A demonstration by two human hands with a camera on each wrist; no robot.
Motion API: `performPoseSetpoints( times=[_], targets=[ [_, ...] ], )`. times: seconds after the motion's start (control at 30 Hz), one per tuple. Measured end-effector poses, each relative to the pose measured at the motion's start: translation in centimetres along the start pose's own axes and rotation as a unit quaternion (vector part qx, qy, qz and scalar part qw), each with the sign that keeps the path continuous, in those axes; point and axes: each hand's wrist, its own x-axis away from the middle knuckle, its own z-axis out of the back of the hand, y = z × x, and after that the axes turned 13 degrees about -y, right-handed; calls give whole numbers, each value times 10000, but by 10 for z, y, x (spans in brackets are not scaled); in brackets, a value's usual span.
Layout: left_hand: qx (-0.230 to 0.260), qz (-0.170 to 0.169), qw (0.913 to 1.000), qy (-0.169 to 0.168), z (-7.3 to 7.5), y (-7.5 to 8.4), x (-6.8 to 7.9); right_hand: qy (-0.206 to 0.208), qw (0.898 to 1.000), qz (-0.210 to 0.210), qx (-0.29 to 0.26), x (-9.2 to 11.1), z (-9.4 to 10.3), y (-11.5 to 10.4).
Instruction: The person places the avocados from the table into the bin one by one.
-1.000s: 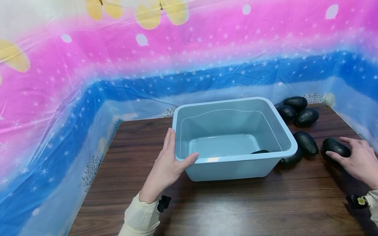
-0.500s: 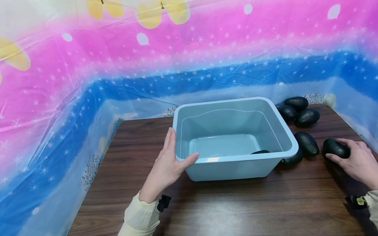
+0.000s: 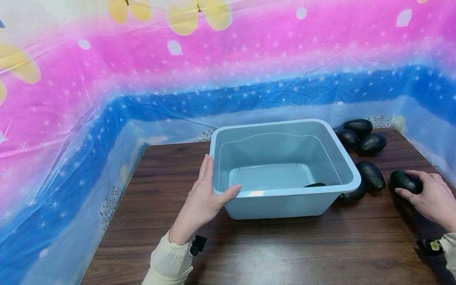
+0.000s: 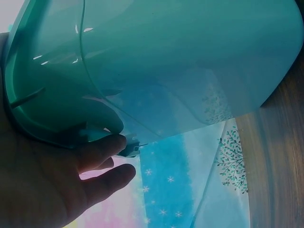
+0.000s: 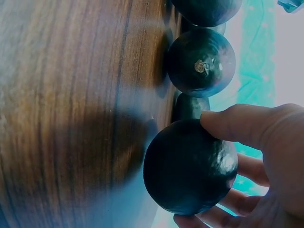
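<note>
My right hand (image 3: 434, 198) grips a dark avocado (image 3: 404, 181) at the table's right side, thumb on the near side and fingers round the far side. In the right wrist view that avocado (image 5: 185, 171) sits between thumb and fingers, just off the wood. My left hand (image 3: 199, 202) rests against the near left corner of a light blue plastic tub (image 3: 278, 206), thumb over the rim and straight fingers along the outer wall. Inside the tub, the top of a dark avocado (image 3: 315, 185) shows, mostly hidden by the front wall.
Two avocados (image 3: 371, 176) lie between the tub and my right hand. Three more avocados (image 3: 371, 144) are grouped at the back right. The brown wooden table (image 3: 285, 249) ends at a patterned pink and blue cloth (image 3: 228, 71) hung behind it.
The right hand has closed a little more round the avocado, whose tilt shifts slightly. The left hand and tub stay in place; the whole view drifts slightly.
</note>
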Motion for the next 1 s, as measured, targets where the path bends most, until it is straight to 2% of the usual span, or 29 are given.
performPoseSetpoints(
  times=[0.17, 0.33, 0.43, 0.63, 0.87, 1.0],
  targets=[
    [22, -7, 10000, 4, 0, -1, 0, 187, 9996, 187, -7, 2, 5, -3],
    [-41, -19, 10000, 35, 1, -1, 0, 400, 9974, 571, -169, 3, 21, -18],
    [-96, -19, 9999, 68, 1, -1, 0, 644, 9938, 874, -241, 5, 36, -36],
    [-121, -26, 9999, 93, 1, -2, 0, 1210, 9781, 1639, -424, 11, 69, -80],
    [-171, 3, 9998, 85, 0, -1, 0, 1185, 9690, 2116, -467, 24, 94, -132],
    [-184, 7, 9998, 90, 0, -1, 0, 1156, 9588, 2543, -514, 32, 102, -155]
  ],
)
